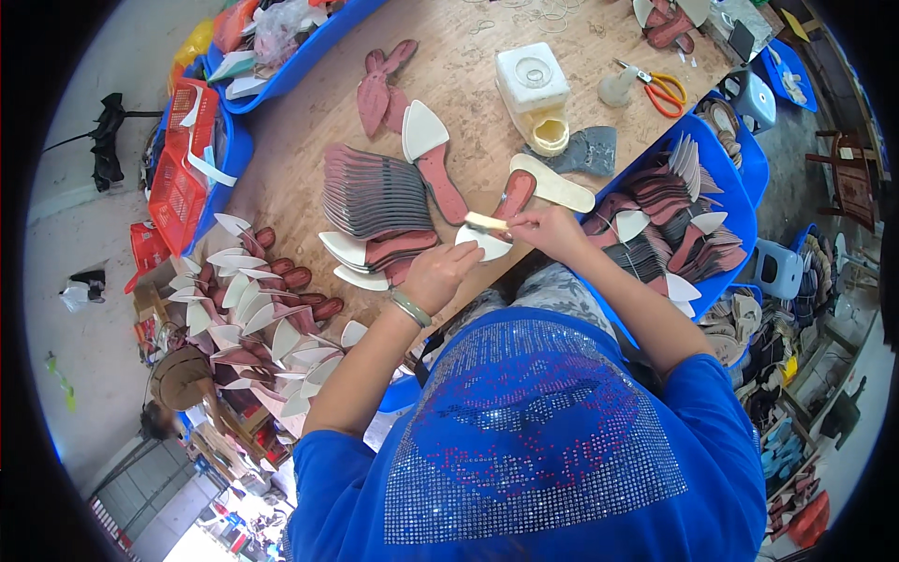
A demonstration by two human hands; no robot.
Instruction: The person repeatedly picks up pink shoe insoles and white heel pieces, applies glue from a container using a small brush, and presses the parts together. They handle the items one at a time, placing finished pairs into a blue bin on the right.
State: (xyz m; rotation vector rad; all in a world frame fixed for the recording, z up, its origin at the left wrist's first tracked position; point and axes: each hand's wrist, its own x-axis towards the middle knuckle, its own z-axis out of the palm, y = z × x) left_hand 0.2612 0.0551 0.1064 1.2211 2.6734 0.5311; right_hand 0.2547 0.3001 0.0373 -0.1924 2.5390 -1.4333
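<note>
Left hand (pixel 440 278) is pinching a white-toed insole (pixel 487 247), seemingly to steady it, while the right hand (pixel 551 231) is gripping a pale brush (pixel 489 222) over its near end.

Left of the stack (pixel 379 192) on the table (pixel 304 122), my feed shows the heap (pixel 251 304); behind the stack, loose soles (pixel 375 98). Right of the stack I see the sole (pixel 485 246), the brush (pixel 486 222) over it; farther right and behind, the pot (pixel 532 80), then the snips (pixel 665 94). Well right sits the bin (pixel 744 211).
</note>
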